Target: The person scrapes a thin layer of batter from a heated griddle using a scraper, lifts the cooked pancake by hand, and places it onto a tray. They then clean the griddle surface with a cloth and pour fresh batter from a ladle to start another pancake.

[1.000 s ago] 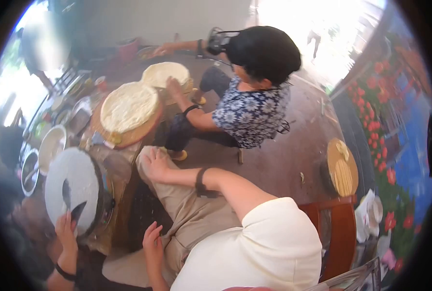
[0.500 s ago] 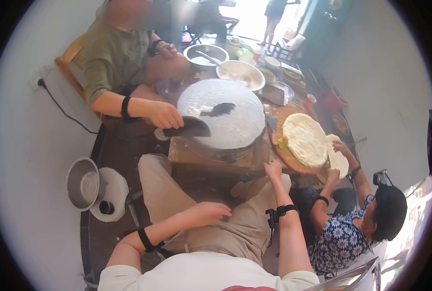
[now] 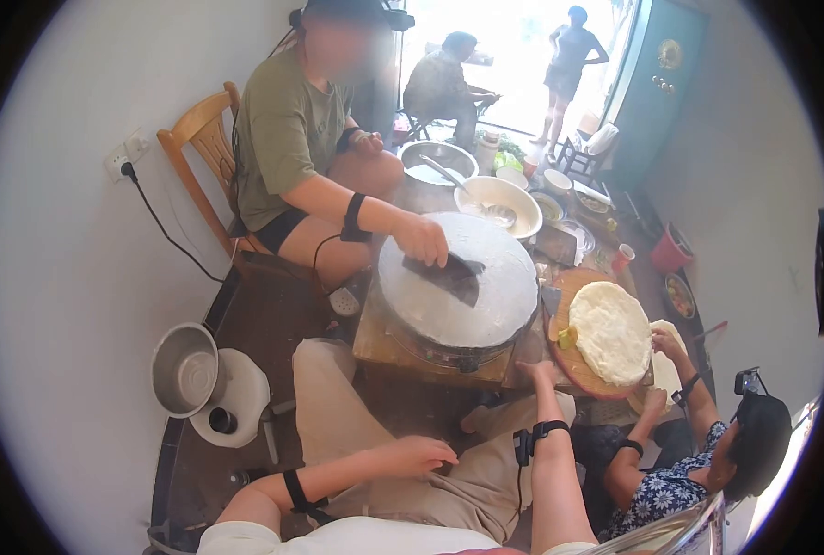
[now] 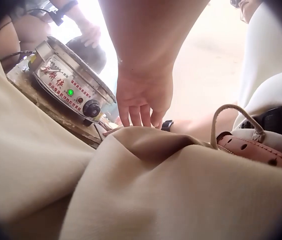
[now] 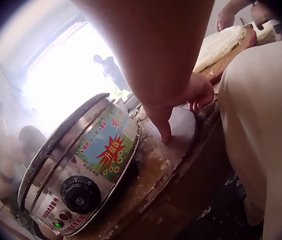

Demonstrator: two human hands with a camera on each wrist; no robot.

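My left hand (image 3: 419, 455) hovers over my lap with relaxed fingers and holds nothing. In the left wrist view its fingers (image 4: 140, 114) point down toward the beige trousers (image 4: 146, 185). Beside my right knee, my right hand (image 3: 539, 372) is at the table's near edge, thumb down over a flat grey piece (image 5: 181, 131), other fingers loosely bent. In front of me stands a round electric griddle (image 3: 412, 301) coated with pale batter, its dial (image 5: 80, 194) and green light facing me. Across it, another person's hand (image 3: 421, 240) grips a dark scraper (image 3: 454, 277) on the griddle's surface.
Right of the griddle, a round board (image 3: 567, 347) carries a stack of pale flatbreads (image 3: 608, 333). A second person (image 3: 662, 490) works beside it. Behind the griddle stand a batter bowl (image 3: 521, 202) and a metal bowl (image 3: 440, 153). A metal pot (image 3: 185, 370) sits on a stool (image 3: 255, 393) at left.
The head view has swung left toward the griddle. My right hand has gone from my knee to the table's edge. The other person's scraper has moved from the griddle's rim to its middle.
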